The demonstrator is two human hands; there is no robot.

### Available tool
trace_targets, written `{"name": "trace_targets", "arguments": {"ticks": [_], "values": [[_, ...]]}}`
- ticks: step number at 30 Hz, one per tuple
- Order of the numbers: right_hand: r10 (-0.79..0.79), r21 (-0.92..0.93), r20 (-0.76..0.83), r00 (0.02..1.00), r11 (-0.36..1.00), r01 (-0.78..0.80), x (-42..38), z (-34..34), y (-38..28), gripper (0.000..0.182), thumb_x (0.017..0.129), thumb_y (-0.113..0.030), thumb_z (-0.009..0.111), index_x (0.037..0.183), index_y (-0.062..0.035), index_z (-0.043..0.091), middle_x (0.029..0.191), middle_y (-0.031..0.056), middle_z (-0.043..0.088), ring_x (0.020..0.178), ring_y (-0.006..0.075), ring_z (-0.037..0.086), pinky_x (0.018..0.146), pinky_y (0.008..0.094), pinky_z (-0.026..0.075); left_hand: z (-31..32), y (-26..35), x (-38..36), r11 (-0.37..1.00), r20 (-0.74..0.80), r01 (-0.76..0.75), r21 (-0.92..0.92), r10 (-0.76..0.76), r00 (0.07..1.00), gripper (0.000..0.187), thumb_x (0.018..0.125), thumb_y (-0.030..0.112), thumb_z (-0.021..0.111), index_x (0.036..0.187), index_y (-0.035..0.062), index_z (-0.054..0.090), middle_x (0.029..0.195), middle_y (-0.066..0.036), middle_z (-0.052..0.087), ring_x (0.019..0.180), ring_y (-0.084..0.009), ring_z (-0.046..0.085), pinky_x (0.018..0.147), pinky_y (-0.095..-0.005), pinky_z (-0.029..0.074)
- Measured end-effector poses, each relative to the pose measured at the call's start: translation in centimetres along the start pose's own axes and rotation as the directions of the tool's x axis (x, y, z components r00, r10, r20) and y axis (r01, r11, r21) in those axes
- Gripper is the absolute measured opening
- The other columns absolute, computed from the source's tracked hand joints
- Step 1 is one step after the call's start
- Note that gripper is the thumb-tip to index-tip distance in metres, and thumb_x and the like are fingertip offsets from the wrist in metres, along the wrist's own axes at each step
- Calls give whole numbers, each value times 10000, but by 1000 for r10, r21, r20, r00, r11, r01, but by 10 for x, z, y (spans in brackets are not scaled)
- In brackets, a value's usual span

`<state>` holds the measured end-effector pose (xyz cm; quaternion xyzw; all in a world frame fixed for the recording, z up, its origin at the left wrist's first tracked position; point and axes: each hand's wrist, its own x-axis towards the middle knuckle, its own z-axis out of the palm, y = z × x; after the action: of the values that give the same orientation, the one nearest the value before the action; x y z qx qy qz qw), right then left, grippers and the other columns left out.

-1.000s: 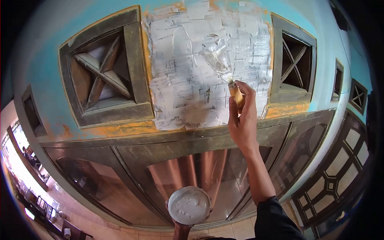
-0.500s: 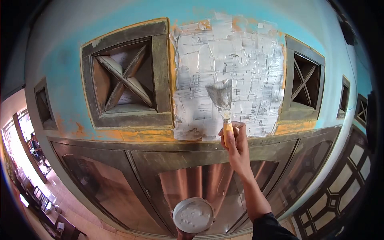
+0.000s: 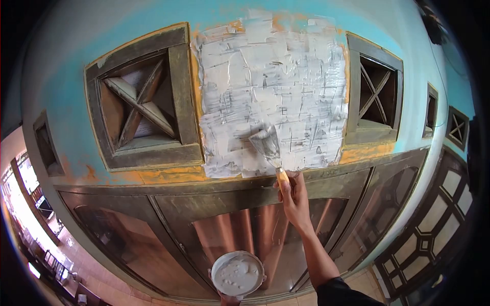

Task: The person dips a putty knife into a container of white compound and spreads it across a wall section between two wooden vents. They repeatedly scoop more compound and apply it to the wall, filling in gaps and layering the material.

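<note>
Right hand (image 3: 295, 198): thumb and fingers pinch the handle of the putty knife (image 3: 265, 144). The knife's long axis runs from the grip toward 11 o'clock, blade uppermost, in front of the lower part of the white-coated wall patch (image 3: 275, 66); blade contact cannot be confirmed. Left hand (image 3: 229, 300): cups the round tub (image 3: 237, 274) from below, fingertips at its sides, open top facing the camera, white paste inside. From the right-hand grip, the tub lies at 7 o'clock, well apart; the left hand is nearer to it.

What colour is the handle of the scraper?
The handle is yellowish-tan, showing best in the head view.
</note>
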<state>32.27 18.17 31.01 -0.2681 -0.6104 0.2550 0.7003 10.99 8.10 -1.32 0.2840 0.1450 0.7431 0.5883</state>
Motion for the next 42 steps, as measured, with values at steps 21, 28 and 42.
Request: {"name": "trace_targets", "arguments": {"ticks": [21,28,42], "values": [[-136,-206,-58,989,971,121,12,10,0,199,1037,-171,473,1110,12,443,804,84,589,579,106,491,536,257,416,25,-1,-5,866,70,-265,423,261,963,755,937,672,379,1520,208,254,1519,-93,331,1350,-339,371,1062,-589,381],[-20,-58,-117,993,998,13,-40,17,13,214,1042,-193,466,1093,11,426,803,67,583,633,79,494,544,239,401,47,8,-1,779,117,-356,517,348,930,751,937,669,385,1511,198,272,1509,-95,336,1336,-336,381,1054,-585,387],[-61,-207,-143,988,978,30,-39,19,-1,207,1049,-198,442,1095,2,415,771,63,538,636,105,489,559,244,403,60,30,-12,987,44,-61,147,55,998,770,944,602,464,1534,192,188,1515,-94,311,1323,-318,389,1074,-562,376]]}}
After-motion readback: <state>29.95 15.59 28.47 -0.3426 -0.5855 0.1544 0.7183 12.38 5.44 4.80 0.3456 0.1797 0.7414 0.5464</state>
